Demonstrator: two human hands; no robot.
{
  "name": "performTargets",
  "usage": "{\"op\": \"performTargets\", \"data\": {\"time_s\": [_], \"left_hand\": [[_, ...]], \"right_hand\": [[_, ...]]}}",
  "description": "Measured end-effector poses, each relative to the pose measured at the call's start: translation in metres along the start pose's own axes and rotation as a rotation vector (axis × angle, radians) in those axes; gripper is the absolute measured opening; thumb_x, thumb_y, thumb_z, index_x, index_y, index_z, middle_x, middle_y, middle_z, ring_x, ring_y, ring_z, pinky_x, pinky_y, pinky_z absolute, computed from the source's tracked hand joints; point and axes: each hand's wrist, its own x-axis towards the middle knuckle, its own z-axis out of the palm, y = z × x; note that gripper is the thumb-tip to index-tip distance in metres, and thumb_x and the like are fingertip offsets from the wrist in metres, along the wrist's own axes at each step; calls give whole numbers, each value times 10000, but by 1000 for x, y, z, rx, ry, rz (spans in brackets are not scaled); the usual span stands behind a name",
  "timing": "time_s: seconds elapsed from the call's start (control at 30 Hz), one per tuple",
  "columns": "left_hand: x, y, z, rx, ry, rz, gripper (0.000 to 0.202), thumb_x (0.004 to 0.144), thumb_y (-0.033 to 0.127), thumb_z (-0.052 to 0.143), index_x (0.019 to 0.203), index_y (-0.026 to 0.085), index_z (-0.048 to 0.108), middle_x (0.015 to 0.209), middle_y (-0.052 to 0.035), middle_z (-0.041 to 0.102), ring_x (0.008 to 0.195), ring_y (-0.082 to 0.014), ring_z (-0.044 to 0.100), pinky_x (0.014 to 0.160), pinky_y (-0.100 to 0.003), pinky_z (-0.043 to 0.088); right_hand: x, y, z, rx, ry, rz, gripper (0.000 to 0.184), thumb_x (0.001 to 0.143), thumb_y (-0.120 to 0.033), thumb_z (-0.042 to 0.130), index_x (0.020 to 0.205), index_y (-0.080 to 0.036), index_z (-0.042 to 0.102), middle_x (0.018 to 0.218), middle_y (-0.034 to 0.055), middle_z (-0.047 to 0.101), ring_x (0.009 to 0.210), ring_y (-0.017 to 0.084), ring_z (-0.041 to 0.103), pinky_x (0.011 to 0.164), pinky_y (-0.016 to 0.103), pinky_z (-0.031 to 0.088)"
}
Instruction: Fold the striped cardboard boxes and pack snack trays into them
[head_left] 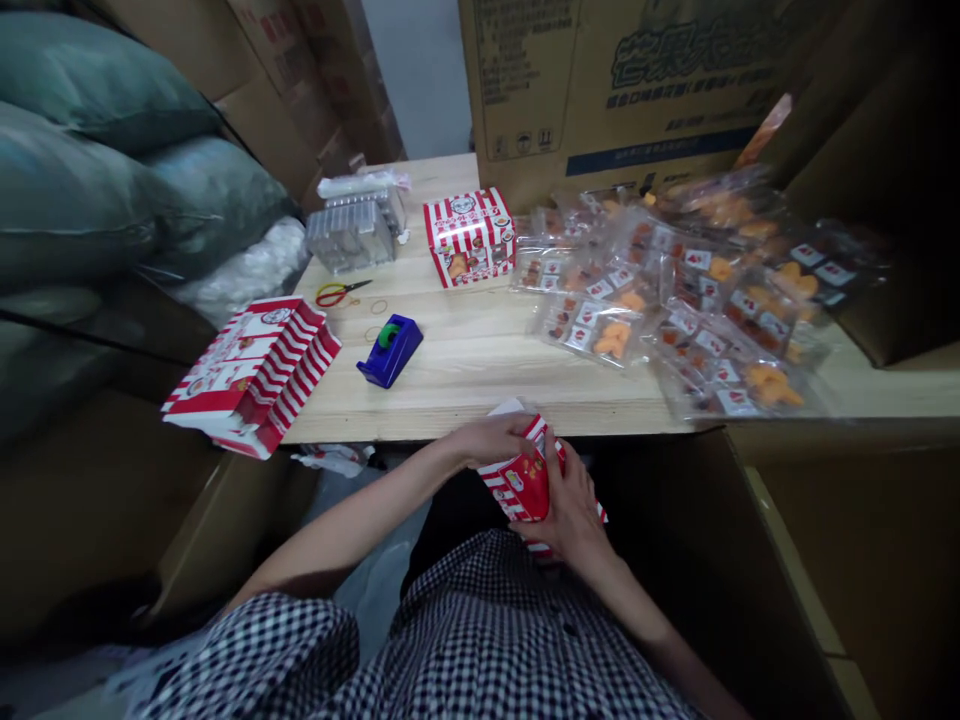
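Note:
A red-and-white striped paper box (525, 482) is held in front of my lap, just below the wooden table's front edge (480, 425). My left hand (491, 437) grips its upper left side with the fingers curled over the top flap. My right hand (574, 510) wraps round its right side and bottom. A finished striped box (469, 236) stands upright at the middle back of the table. A stack of flat striped boxes (251, 372) overhangs the table's left corner.
Clear bags of orange snacks (675, 300) cover the table's right half. A blue tape dispenser (390, 350), red-handled scissors (341, 292), rubber bands and a pack of clear trays (356, 225) lie on the left. Big cardboard cartons (637, 80) stand behind, grey sacks (112, 180) left.

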Motion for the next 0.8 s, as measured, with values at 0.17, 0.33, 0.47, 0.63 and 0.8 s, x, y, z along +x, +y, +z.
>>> {"op": "performTargets", "data": {"time_s": [0.17,0.33,0.47,0.63,0.8], "left_hand": [[-11,31,16,601,416,328,158,867,307,596,871,156,643,905,-61,712,874,-210,667,850,-354,530],[-37,15,52,606,1016,645,647,889,333,661,1463,215,387,1565,-141,379,1464,-275,333,1206,-469,267],[-29,-27,78,159,806,511,926,854,348,717,1567,240,136,1592,-170,339,1465,-280,357,1186,-487,321],[-18,-26,81,25,777,471,1008,697,330,857,1510,221,272,1475,-144,505,1346,-275,508,1158,-433,377],[-23,-19,71,-23,675,532,818,701,280,855,1391,218,420,1381,-108,600,1253,-258,592,1106,-412,442]], "right_hand": [[13,1,-15,172,89,15,1067,770,-244,736,1607,-328,80,1426,143,489,1273,372,538,1006,556,482],[31,2,-40,510,233,129,1171,711,-345,819,1609,-283,71,1581,132,384,1378,340,477,1098,530,432],[28,-14,-35,634,253,113,1158,747,-377,801,1610,-276,35,1556,157,412,1329,338,525,1055,522,478],[15,-32,-12,557,273,-38,1141,769,-313,770,1609,-260,0,1590,174,265,1445,351,361,1118,546,412],[4,-39,-21,593,186,-97,1137,777,-244,747,1599,-321,-34,1626,126,153,1505,320,257,1160,531,372]]}}
